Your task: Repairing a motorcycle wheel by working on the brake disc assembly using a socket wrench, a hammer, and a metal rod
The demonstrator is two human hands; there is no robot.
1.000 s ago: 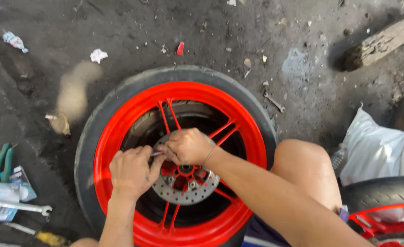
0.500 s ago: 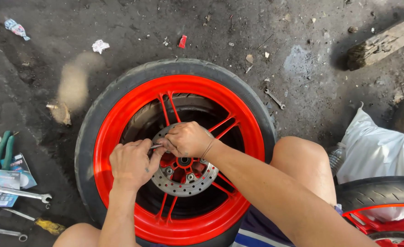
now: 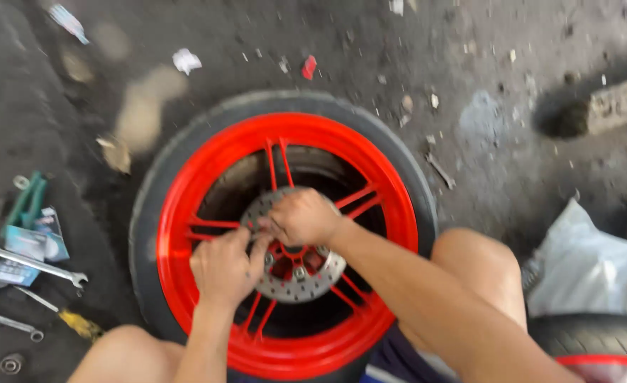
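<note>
wheel: red-rimmed motorcycle wheel with tyre, laid flat on the dirty floor between the knees.
brake disc: drilled brake disc seated at the hub, bolt heads showing.
left hand: left hand curled at the disc's left edge, fingers pinched on something small; what it is cannot be told, blurred.
right hand: right hand closed over the disc's upper edge, fingertips met with the left.
step: small fastener or part at the disc being worked, judged.
next: steady fingertip grip called for.
tools: spanner and screwdriver left of the wheel.
</note>
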